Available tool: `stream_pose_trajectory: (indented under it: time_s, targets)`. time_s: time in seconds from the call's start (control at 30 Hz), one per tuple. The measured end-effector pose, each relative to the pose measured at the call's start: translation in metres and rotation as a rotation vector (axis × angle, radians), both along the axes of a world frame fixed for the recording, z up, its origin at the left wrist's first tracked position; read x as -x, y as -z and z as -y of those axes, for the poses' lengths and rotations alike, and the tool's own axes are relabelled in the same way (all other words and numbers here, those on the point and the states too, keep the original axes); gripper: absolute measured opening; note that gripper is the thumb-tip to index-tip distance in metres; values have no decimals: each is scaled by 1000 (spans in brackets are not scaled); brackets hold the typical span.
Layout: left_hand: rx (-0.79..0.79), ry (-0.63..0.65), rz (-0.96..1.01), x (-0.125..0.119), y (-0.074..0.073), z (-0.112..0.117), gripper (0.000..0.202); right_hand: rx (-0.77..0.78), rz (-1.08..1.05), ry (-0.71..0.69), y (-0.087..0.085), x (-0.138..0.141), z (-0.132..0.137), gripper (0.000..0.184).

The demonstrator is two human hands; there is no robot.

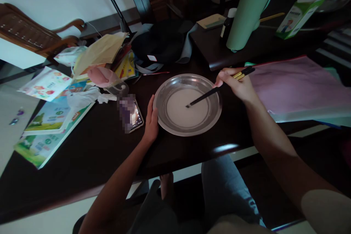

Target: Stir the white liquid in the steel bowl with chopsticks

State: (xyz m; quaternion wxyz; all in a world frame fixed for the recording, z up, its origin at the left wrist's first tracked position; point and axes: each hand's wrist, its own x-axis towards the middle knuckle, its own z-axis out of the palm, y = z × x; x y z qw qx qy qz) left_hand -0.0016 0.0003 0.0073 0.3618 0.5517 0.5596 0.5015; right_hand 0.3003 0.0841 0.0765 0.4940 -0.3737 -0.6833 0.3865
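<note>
A round, shallow metal bowl stands on the dark table with a whitish, cloudy liquid in it. My left hand holds the bowl at its left rim, thumb against the edge and fingers along the outside. Black chopsticks with gold bands slant down into the bowl, their tips at the liquid near the middle. Closed around their upper part is my right hand, above the bowl's right rim. Left of my left hand lies a phone, its screen partly blurred out.
Picture books, papers and a pink object crowd the table's left side. Behind the bowl sits a black bag. A tall green cylinder, dark bottle and green-white box stand back right. A pink folder lies at right.
</note>
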Motion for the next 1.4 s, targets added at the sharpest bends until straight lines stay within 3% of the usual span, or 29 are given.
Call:
stream_pose_trajectory:
  time_s: [0.17, 0.27, 0.4, 0.57, 0.77, 0.97, 1.17, 1.33, 1.4]
  targets:
    - [-3, -10, -6, 0, -1, 1, 60, 52, 56, -146, -2, 2, 3, 37]
    - [-5, -4, -1, -1, -1, 1, 59, 7, 83, -72, -1, 1, 0, 33]
    - [0, -10, -12, -1, -2, 1, 59, -14, -21, 22, 0, -3, -2, 42]
    - [10, -16, -7, -2, -4, 1, 59, 32, 77, -168, 0, 2, 2, 34]
    - [2, -10, -17, -2, -4, 1, 59, -10, -34, 26, 1, -1, -1, 41]
    - [1, -9, -11, -1, -2, 1, 60, 46, 71, -138, -2, 2, 3, 39]
    - [-4, -5, 0, -1, -2, 1, 58, -11, -14, 26, 1, -2, -2, 43]
    - [5, -7, -8, -2, -4, 1, 59, 49, 60, -147, 0, 2, 2, 40]
    - [7, -11, -12, -2, -5, 1, 59, 26, 93, -152, 0, 3, 2, 35]
